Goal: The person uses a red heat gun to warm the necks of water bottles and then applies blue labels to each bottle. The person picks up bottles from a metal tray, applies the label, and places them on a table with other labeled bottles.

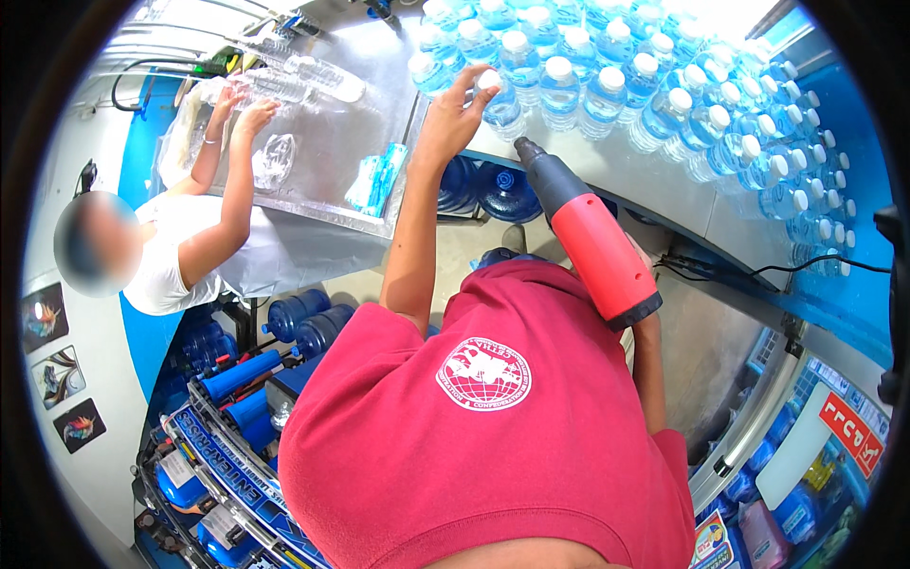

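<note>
At the front edge of a crowd of water bottles, my left hand [462, 109] has its fingers curled round the white cap and neck of a clear bottle [503, 112]. That bottle stands upright on the counter. A red and black heat gun [599, 248] is in my right hand [640, 250], which the tool's body mostly hides. Its dark nozzle points at the lower part of the bottle, with a small gap between them. Several white-capped bottles [603, 100] stand close together behind and to the right.
At left a person [180, 242] handles clear empty bottles [318, 76] over a metal table [327, 142]. Blue-white strips [375, 180] lie on its corner. Large blue water jugs [507, 190] sit below the counter. A black cord [787, 270] runs along the right.
</note>
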Motion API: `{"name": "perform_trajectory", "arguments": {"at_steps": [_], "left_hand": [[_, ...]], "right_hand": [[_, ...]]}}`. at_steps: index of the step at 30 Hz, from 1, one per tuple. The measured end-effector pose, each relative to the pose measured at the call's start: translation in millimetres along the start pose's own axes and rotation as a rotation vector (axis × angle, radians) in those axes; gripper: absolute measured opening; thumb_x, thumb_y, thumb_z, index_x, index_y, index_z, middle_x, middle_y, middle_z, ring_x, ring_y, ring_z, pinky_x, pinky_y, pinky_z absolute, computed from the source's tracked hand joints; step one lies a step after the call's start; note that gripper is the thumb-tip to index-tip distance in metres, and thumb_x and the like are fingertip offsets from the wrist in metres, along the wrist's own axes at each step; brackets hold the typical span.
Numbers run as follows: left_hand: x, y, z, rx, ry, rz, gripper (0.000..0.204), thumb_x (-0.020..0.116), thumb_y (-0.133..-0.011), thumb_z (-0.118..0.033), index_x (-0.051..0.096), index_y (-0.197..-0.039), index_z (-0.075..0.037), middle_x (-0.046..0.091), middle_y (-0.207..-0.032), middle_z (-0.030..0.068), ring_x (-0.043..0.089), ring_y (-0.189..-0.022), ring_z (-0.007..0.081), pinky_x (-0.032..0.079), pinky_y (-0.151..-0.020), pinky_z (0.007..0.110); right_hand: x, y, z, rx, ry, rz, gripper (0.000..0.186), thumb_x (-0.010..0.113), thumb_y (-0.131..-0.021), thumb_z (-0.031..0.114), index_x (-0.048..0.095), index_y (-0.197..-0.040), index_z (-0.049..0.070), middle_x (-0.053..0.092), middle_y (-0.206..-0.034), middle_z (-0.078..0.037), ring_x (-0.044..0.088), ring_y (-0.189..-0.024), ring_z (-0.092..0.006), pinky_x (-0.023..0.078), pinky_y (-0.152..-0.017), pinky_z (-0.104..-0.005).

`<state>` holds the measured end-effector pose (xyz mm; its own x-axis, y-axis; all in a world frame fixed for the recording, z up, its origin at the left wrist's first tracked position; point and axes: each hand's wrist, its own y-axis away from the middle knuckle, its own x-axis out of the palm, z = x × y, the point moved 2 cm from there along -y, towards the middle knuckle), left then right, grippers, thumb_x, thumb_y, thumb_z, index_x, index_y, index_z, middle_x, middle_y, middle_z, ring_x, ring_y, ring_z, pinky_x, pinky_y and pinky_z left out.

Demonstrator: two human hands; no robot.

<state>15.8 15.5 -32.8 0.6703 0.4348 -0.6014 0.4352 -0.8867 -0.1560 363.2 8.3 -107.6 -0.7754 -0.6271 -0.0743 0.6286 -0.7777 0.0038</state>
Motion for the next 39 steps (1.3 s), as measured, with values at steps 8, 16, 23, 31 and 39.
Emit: {"name": "perform_trajectory", "arguments": {"at_steps": [8, 16, 23, 31, 39], "left_hand": [[0.8, -2.6, -8.0, -0.036, 0.016, -0.023, 0.047, 0.068, -0.091, -0.034, 0.054, -0.132, -0.014, 0.066, -0.118, 0.0231, 0.064, -0.111, 0.0371, 0.051, -0.091, 0.043], [7.5, 3.7, 23.3, 0.014, 0.139, 0.193, 0.097, 0.089, -0.068, -0.018, 0.033, -0.146, -0.004, 0.052, -0.139, 0.0187, 0.051, -0.13, 0.0279, 0.039, -0.111, 0.04], [18.5, -1.3, 39.1, 0.011, 0.28, 0.117, 0.085, 0.086, -0.073, -0.011, 0.038, -0.143, -0.004, 0.058, -0.133, 0.017, 0.055, -0.125, 0.027, 0.043, -0.108, 0.04], [17.0, -2.2, 38.6, 0.041, 0.274, 0.106, 0.081, 0.084, -0.075, -0.011, 0.04, -0.143, -0.003, 0.058, -0.133, 0.0154, 0.057, -0.123, 0.0256, 0.044, -0.107, 0.039], [-12.4, -19.6, 3.2, 0.199, 0.141, 0.14, 0.034, 0.072, -0.088, -0.018, 0.068, -0.122, -0.013, 0.069, -0.117, 0.0075, 0.064, -0.11, 0.0207, 0.05, -0.097, 0.036]], "right_hand": [[5.7, -6.8, -24.8, -0.035, 0.002, 0.031, 0.03, 0.062, -0.088, 0.008, 0.061, -0.116, -0.002, 0.065, -0.109, -0.01, 0.064, -0.095, -0.018, 0.051, -0.084, -0.0279], [-26.4, 39.7, -56.3, -0.514, 0.873, -0.002, 0.031, 0.068, -0.09, 0.019, 0.064, -0.118, 0.005, 0.068, -0.106, -0.008, 0.065, -0.095, -0.0226, 0.05, -0.088, -0.0345], [-31.1, 62.3, -93.1, -0.23, 0.589, 0.006, 0.018, 0.065, -0.093, 0.019, 0.065, -0.106, 0.006, 0.064, -0.085, -0.005, 0.061, -0.078, -0.0198, 0.049, -0.075, -0.0347], [-34.9, 75.5, -99.8, -0.249, 0.69, 0.024, 0.029, 0.065, -0.093, 0.021, 0.064, -0.118, 0.007, 0.067, -0.103, -0.008, 0.063, -0.096, -0.0246, 0.048, -0.087, -0.0384], [-2.4, 25.7, -61.8, -0.451, 0.702, 0.089, 0.053, 0.07, -0.082, 0.022, 0.056, -0.13, 0.005, 0.061, -0.128, -0.015, 0.055, -0.12, -0.0327, 0.044, -0.102, -0.0441]]}}
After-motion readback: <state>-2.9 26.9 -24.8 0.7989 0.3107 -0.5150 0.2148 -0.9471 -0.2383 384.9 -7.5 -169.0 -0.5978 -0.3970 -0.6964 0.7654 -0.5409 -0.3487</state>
